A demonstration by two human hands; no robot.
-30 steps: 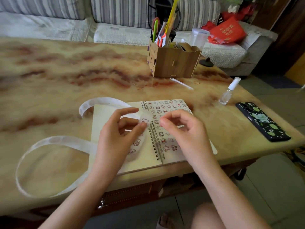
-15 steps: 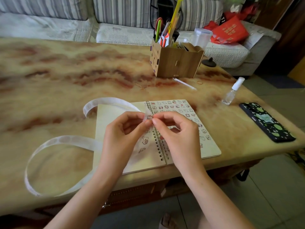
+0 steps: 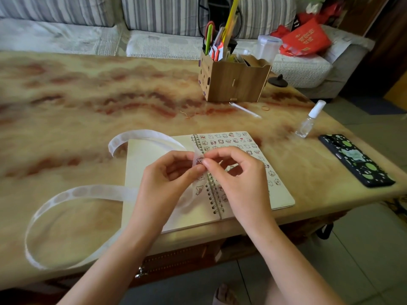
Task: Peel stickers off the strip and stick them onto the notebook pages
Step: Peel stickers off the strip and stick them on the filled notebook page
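A marbled tan and red-brown table (image 3: 88, 102) filled most of the view, seen from above by the person seated at its near edge. At about eight o'clock, a long white backing strip (image 3: 66, 194) looped across the table's left side, its emptied round spots showing, and curved back toward the centre. A second bend of it arched at about eleven o'clock, over the top left corner of an open spiral notebook (image 3: 149, 168) lying at the centre near the table's front edge. The left page was blank; the right page was covered with rows of small cartoon animal stickers.

Above the spiral binding, the left hand (image 3: 163, 183) pinched the strip between thumb and forefinger, other fingers loosely curled. Touching it fingertip to fingertip, the right hand (image 3: 240, 181) pinched at a small bear sticker (image 3: 199, 160) on the raised part of the strip; whether the sticker had lifted free could not be told.

At twelve o'clock stood a wooden desk organiser (image 3: 233, 82) holding pens and scissors. At two o'clock a small clear bottle (image 3: 308, 122) with a white cap stood upright, and at three o'clock a phone (image 3: 355, 160) in a black, green-dotted case lay flat.
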